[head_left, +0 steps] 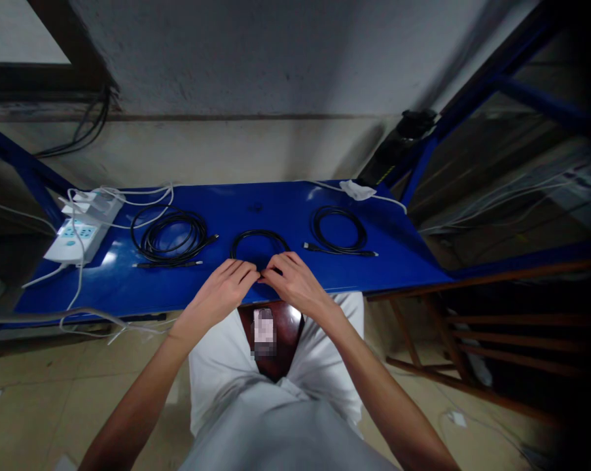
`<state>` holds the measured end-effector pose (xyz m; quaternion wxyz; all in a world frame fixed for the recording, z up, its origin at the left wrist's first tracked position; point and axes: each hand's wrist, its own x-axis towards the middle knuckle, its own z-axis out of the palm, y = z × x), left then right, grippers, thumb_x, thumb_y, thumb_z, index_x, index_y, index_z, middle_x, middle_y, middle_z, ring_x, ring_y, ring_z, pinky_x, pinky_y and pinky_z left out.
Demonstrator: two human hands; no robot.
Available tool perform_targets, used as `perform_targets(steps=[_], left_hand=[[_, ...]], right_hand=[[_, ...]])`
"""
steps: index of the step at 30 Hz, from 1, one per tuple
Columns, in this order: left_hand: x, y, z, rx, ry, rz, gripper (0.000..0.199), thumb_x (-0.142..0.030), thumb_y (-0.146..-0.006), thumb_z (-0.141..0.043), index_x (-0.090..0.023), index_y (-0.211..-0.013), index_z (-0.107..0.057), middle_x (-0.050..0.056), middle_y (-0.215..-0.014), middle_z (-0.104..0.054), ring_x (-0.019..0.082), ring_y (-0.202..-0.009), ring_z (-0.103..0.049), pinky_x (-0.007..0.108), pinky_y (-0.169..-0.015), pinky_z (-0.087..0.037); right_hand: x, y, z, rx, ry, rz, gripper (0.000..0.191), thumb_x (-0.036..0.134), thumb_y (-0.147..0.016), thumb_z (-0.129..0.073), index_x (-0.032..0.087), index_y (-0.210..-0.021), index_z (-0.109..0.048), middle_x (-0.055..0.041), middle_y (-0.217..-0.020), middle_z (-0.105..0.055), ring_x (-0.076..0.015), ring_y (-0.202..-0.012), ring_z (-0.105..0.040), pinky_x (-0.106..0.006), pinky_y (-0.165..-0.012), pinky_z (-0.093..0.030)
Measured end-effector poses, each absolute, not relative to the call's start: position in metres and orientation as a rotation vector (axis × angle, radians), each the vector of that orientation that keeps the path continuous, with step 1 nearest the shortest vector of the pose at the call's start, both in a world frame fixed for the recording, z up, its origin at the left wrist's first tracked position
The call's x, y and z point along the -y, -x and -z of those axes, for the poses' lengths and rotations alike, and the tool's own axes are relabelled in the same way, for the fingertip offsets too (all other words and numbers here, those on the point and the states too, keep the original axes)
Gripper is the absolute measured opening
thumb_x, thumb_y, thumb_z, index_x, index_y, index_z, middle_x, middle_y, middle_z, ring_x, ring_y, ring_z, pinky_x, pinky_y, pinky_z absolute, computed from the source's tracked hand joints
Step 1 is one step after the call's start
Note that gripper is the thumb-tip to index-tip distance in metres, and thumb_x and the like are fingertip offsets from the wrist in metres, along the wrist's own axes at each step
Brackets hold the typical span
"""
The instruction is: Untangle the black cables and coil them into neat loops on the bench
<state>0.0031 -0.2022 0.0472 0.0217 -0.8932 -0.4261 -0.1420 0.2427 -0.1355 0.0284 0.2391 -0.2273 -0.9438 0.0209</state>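
A coiled black cable lies in the middle of the blue table near its front edge. My left hand pinches the near side of this coil, fingers curled. Close beside it, my right hand is closed on the same cable, the fingertips of both hands almost meeting. The cable's near part and its ends are hidden by my fingers. To the left lies a larger bundle of black cables with several plugs showing. On the right rests another coiled black cable, its two ends pointing outward.
At the table's left stands a white power strip with white cords. A dark bottle leans at the back right beside a crumpled white tissue. Behind the blue table is a wall. A phone-like object lies between my legs.
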Motion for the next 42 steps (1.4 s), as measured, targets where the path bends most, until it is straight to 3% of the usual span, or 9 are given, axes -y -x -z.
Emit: perform_targets(steps=[7,16,20,23,29,33,35,37,42], left_hand=[[0.216,0.083,-0.081,1.466,2.363,0.669,0.019,-0.008,-0.112,-0.055,-0.019,-0.121,-0.068,0.010,-0.120,-0.076,0.028,-0.112,-0.071,0.046,-0.106,-0.054],[0.219,0.171,-0.028,1.808,2.170,0.725,0.017,-0.021,-0.114,-0.058,-0.022,-0.114,-0.075,0.007,-0.114,-0.079,0.028,-0.108,-0.073,0.044,-0.103,-0.055],[0.222,0.169,-0.034,1.880,2.124,0.800,0.011,-0.022,-0.107,-0.067,-0.022,-0.114,-0.076,0.008,-0.119,-0.080,0.030,-0.116,-0.074,0.048,-0.108,-0.055],[0.236,0.145,-0.047,1.858,2.070,0.844,0.029,-0.018,-0.102,-0.073,-0.022,-0.131,-0.074,0.011,-0.133,-0.078,0.035,-0.125,-0.070,0.054,-0.112,-0.052],[0.290,0.008,0.019,1.776,2.509,1.568,0.023,-0.013,-0.102,-0.070,-0.026,-0.121,-0.073,0.010,-0.113,-0.077,0.026,-0.101,-0.074,0.041,-0.089,-0.062],[0.295,-0.080,0.119,2.504,2.661,0.985,0.038,-0.030,-0.112,-0.054,-0.024,-0.149,-0.062,0.016,-0.141,-0.072,0.029,-0.128,-0.071,0.044,-0.110,-0.060],[0.285,-0.106,0.158,2.744,2.450,0.429,0.057,-0.042,-0.110,-0.061,-0.016,-0.160,-0.054,0.024,-0.157,-0.061,0.041,-0.151,-0.055,0.057,-0.123,-0.050],[0.273,-0.121,0.183,2.841,2.307,-0.021,0.069,-0.054,-0.108,-0.063,-0.010,-0.161,-0.053,0.030,-0.160,-0.056,0.050,-0.154,-0.048,0.066,-0.121,-0.047],[0.259,-0.134,0.202,2.816,2.318,-0.235,0.054,-0.043,-0.108,-0.063,-0.013,-0.152,-0.062,0.028,-0.158,-0.057,0.049,-0.150,-0.049,0.066,-0.117,-0.048]], right_hand=[[0.111,-0.130,-0.058,2.529,0.481,-0.055,0.032,0.032,-0.123,-0.048,0.021,-0.109,-0.075,-0.0070,-0.112,-0.071,-0.0233,-0.109,-0.059,-0.040,-0.102,-0.045],[0.093,-0.013,-0.016,2.613,0.438,-0.299,0.022,0.038,-0.113,-0.071,0.018,-0.111,-0.082,-0.0090,-0.119,-0.074,-0.0249,-0.113,-0.064,-0.039,-0.098,-0.048],[0.107,-0.069,-0.018,2.428,0.489,-0.394,0.036,0.042,-0.115,-0.065,0.018,-0.142,-0.071,-0.0135,-0.141,-0.072,-0.0278,-0.132,-0.064,-0.043,-0.112,-0.052],[0.109,-0.157,-0.014,2.270,0.690,-0.390,0.036,0.037,-0.116,-0.064,0.023,-0.149,-0.067,-0.0121,-0.147,-0.072,-0.0274,-0.136,-0.067,-0.046,-0.117,-0.053],[0.091,-0.342,0.016,2.185,1.288,-0.094,0.048,0.035,-0.110,-0.064,0.020,-0.155,-0.065,-0.0195,-0.151,-0.069,-0.0391,-0.142,-0.065,-0.061,-0.118,-0.053],[0.090,-0.378,0.028,2.137,1.412,-0.094,0.044,0.042,-0.111,-0.063,0.021,-0.148,-0.071,-0.0190,-0.143,-0.072,-0.0384,-0.135,-0.068,-0.059,-0.114,-0.054],[0.092,-0.376,0.029,2.114,1.425,-0.102,0.038,0.041,-0.112,-0.061,0.022,-0.143,-0.073,-0.0173,-0.135,-0.074,-0.0369,-0.128,-0.069,-0.057,-0.109,-0.055],[0.094,-0.372,0.028,2.101,1.419,-0.098,0.031,0.039,-0.114,-0.060,0.023,-0.136,-0.076,-0.0153,-0.127,-0.075,-0.0356,-0.121,-0.069,-0.055,-0.105,-0.054],[0.099,-0.371,0.025,2.080,1.378,-0.122,0.023,0.036,-0.115,-0.063,0.022,-0.126,-0.077,-0.0116,-0.119,-0.077,-0.0325,-0.113,-0.069,-0.051,-0.099,-0.051]])
